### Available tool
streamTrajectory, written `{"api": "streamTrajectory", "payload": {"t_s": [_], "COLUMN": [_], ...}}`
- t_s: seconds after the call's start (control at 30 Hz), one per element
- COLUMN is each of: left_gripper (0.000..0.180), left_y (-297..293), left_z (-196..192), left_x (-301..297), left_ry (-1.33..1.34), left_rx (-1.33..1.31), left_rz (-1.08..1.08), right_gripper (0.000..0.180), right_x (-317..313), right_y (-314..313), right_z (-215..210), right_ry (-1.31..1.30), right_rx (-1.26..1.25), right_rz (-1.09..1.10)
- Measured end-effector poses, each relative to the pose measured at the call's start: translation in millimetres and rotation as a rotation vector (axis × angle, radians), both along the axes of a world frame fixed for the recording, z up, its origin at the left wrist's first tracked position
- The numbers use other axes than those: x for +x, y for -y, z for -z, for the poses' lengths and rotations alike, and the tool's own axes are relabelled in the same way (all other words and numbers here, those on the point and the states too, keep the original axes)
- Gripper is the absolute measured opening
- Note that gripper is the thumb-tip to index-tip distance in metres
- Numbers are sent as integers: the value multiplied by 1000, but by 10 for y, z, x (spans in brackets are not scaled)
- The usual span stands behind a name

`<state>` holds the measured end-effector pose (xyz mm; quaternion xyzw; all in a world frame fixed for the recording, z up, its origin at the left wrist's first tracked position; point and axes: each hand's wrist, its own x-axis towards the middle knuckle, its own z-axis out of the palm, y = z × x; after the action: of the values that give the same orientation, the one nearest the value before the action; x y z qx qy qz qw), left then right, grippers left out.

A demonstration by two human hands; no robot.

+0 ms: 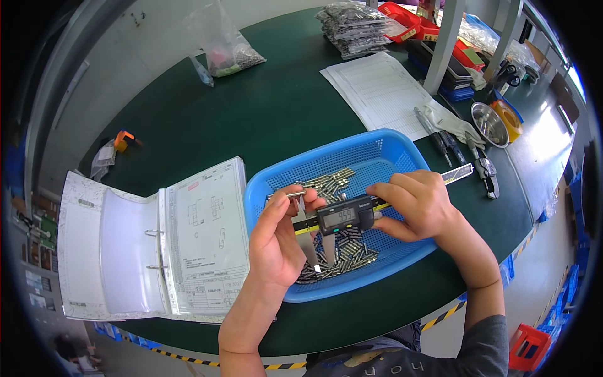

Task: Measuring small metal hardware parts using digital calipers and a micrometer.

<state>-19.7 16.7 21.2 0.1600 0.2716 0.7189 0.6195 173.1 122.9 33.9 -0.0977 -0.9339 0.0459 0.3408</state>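
Digital caliper [344,218] in both hands over blue basket [377,147].

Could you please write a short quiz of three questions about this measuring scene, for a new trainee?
1. True or false: the digital caliper is held over the blue basket.
2. Which hand holds the small metal pin? A) left hand B) right hand
3. What lies open on the green table, to the left of the basket?

Key:
1. True.
2. A; the left hand pinches it, while the right hand grips the caliper body.
3. A white ring binder showing a technical drawing.
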Motion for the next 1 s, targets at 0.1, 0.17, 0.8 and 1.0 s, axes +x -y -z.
{"api": "streamTrajectory", "payload": {"t_s": [0.1,0.17,0.8,1.0], "left_gripper": [19,19,26,24], "left_y": [0,1,-6,-4], "left_z": [2,4,-21,-9], "left_x": [-2,1,24,8], "left_ry": [8,-6,-72,-69], "left_rx": [12,-8,-40,-59], "left_rz": [8,-1,26,41], "right_gripper": [34,34,30,31], "right_x": [-1,-2,22,12], "right_y": [1,2,14,4], "right_z": [-2,-3,-5,-2], "right_ry": [7,2,31,18], "right_rx": [-5,-9,-32,-13], "right_rz": [2,-9,-26,-31]}}
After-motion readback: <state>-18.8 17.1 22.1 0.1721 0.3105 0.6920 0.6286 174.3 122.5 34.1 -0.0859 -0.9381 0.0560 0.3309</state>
